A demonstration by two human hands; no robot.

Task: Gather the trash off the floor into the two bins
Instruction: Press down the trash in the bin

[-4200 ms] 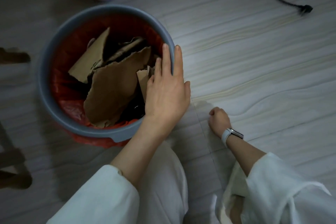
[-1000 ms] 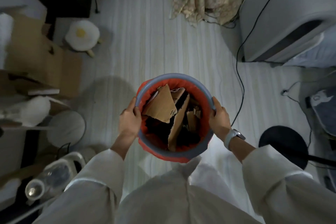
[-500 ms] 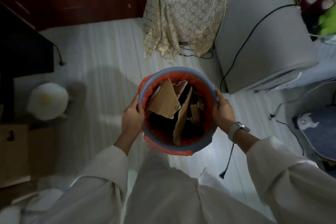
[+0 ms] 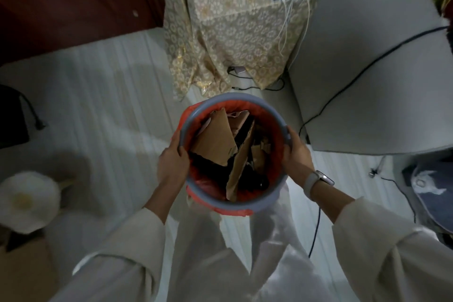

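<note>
Progress, judged: late stage. Bin [image 4: 196,186] well filled, carried above floor [image 4: 103,105] at frame centre; no loose trash visible on bare floor in view. Second bin not in view, so its state unknown.

Left hand [image 4: 172,167] clamped on bin rim at 9 o'clock, right hand [image 4: 296,157] clamped on rim at 3 o'clock, watch [image 4: 316,179] on right wrist.

Bin: grey round rim, red liner [image 4: 274,130] folded over edge. Torn cardboard pieces [image 4: 215,140] stand upright inside, dark items beneath, unclear what.

Cloth-draped stand [image 4: 232,32] at 12 o'clock of bin; black cable [image 4: 362,73] at 2 o'clock.
</note>
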